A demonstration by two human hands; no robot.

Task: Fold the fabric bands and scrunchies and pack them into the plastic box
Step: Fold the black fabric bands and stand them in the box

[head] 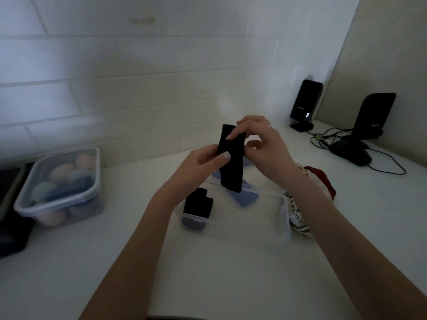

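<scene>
Your left hand (203, 159) pinches the black fabric band (231, 158) at mid-length; your right hand (261, 140) grips its top. The band hangs upright, its lower end just above the plastic box (283, 218), which lies below both hands.

Black band (231, 158): matt cloth. Box (233, 225): clear smooth plastic. Counter (231, 285): smooth white. Wall tiles (138, 65): glossy.

The scene is dim and bluish-grey; a soft patch of light falls on the tiled wall (161, 65) above centre; the table (231, 273) shows only faint shadows; wide-angle distortion bends the tile lines toward the edges; detail is soft and slightly blurred throughout.
</scene>
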